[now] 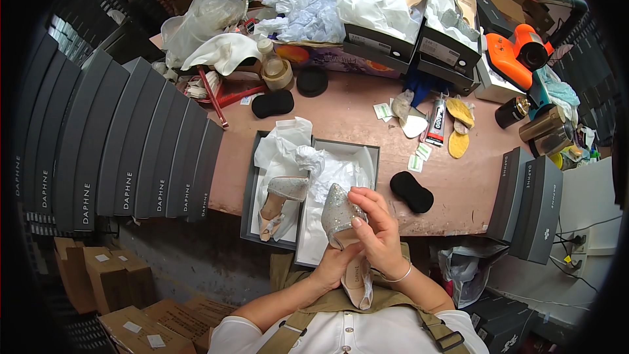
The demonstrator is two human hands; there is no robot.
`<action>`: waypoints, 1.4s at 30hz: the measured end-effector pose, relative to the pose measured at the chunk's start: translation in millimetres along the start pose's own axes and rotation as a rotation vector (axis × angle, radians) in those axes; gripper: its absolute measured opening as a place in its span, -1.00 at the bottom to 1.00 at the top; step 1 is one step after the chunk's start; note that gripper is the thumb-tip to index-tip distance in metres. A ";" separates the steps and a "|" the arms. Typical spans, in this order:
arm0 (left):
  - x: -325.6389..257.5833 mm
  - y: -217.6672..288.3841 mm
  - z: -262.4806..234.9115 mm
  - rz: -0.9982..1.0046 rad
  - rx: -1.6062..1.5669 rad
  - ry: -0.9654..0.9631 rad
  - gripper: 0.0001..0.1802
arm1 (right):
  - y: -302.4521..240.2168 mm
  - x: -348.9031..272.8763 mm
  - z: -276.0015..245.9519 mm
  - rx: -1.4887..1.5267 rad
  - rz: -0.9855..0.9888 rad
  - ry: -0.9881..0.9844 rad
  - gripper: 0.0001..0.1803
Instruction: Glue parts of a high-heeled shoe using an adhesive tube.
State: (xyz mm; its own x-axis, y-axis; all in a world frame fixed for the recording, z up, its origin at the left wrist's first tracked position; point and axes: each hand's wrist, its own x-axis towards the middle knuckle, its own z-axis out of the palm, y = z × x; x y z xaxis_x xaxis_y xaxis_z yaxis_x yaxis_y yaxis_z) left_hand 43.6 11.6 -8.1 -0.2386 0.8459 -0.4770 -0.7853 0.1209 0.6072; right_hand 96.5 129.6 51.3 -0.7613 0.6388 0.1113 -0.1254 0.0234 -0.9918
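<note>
Both hands meet over the person's lap at the near edge of the pink worktable [367, 124], working one glittery silver shoe [341, 219]. The left hand [331, 265] cups it from below, closed around the heel end, while the right hand [377, 229] curls over the upper, fingertips pinching the pointed toe. It looks light and fairly stiff in the sole, with a rough, sparkling surface that could shed or scuff, so the sole and heel seem safer places to hold than the upper.

From the head view, its mate [278, 200] lies in the open grey box [247, 210] just beside, on crumpled white tissue paper [295, 154]. A soft black pad [413, 191] sits on the table to the right, and dark lidded boxes [131, 151] stand in a row on the left.
</note>
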 end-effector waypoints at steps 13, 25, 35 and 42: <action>9.0 8.3 -8.7 -0.090 -0.021 -0.109 -0.40 | -6.3 -2.1 -1.0 0.136 -0.062 0.046 -0.59; 23.6 35.8 -16.5 -0.224 0.092 -0.364 -0.70 | -4.7 -7.6 -11.6 0.301 0.043 0.073 -0.60; 21.7 29.8 -14.6 -0.240 0.082 -0.338 -0.68 | -6.1 -9.7 -12.2 0.341 0.101 0.071 -0.60; 19.5 29.5 -15.0 -0.246 0.054 -0.348 -0.70 | -5.3 -10.7 -11.3 0.350 0.118 0.062 -0.59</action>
State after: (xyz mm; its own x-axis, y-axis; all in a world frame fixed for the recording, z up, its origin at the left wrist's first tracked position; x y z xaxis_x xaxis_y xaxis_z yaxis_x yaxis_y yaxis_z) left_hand 7.2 23.9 -9.0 0.1662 0.9120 -0.3750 -0.7613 0.3604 0.5390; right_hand 112.6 131.3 54.7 -0.7446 0.6674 -0.0168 -0.2574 -0.3102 -0.9152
